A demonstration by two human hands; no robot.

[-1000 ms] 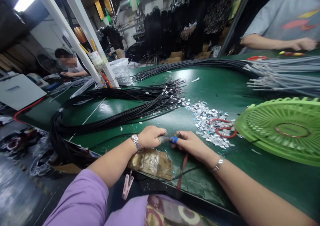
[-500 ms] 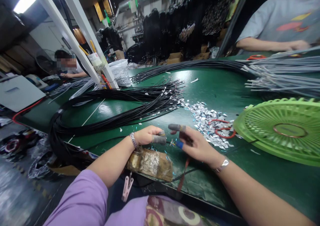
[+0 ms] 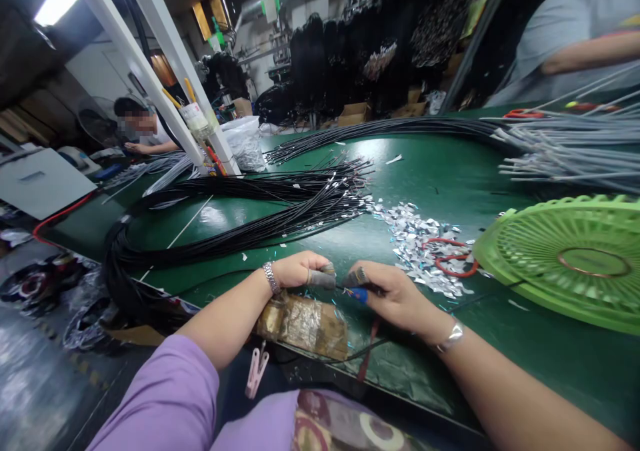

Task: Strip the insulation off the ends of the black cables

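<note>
My left hand (image 3: 300, 270), grey covers on its fingertips, pinches a black cable (image 3: 225, 275) near its end. That cable runs off to the left across the green table. Facing it, my right hand (image 3: 400, 294) has grey and blue fingertip covers and closes on the thin coloured wires (image 3: 347, 291) coming out of the cable's end. Its fingers hide most of the wires. Just below both hands lies a tape-wrapped block (image 3: 305, 326) at the table's front edge.
A bundle of black cables (image 3: 240, 241) curves across the left and middle. Silvery scraps (image 3: 415, 238) and red-handled scissors (image 3: 453, 264) lie beside a green fan (image 3: 575, 261). Grey cables (image 3: 565, 151) lie at right, near a co-worker (image 3: 570, 38). A pink clip (image 3: 257, 371) hangs in front.
My right hand's raised, spread fingers have come down and closed on the wires. My left hand keeps its pinch. The co-worker at right has shifted the arm.
</note>
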